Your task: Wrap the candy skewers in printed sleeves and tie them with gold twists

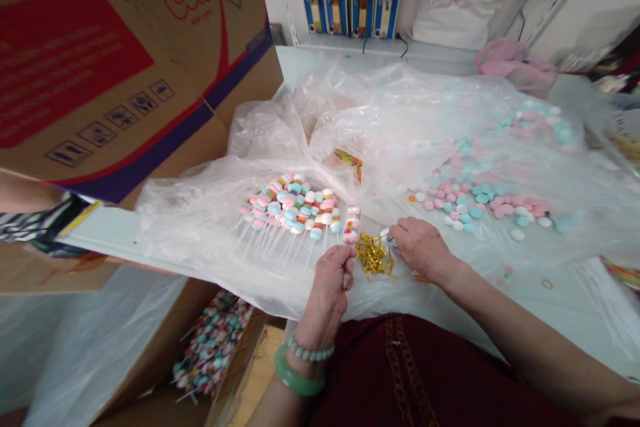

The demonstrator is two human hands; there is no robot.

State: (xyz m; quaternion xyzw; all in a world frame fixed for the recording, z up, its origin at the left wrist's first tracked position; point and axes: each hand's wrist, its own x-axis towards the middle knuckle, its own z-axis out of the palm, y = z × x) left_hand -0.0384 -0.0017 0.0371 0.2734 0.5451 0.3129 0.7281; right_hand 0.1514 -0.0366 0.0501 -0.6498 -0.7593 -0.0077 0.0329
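The left hand [334, 273] is clamped, thumb against fingers, on the lower end of the candy stick [352, 221]. The candy stick points away from the wearer, its candy pieces stacked beyond the fingertips. The right hand [420, 247] is lowered, fingers bent, at the right side of the gold ties [374, 256]; its fingertips meet a small silvery item [391, 240] (too small to identify). Whether that hand is closed on the item cannot be told.

The gold ties lie in a loose pile between the two hands. To the left of the candy stick, the candy skewers [295, 205] form a cluster, sticks directed toward the wearer. Loose candies [463, 203], pink, blue and white, are spread at the right. A clear plastic sheet [280, 287] covers much of the surface [120, 232]. A printed cardboard box [125, 67] stands at the left; more candy skewers fill a lower box [250, 373].
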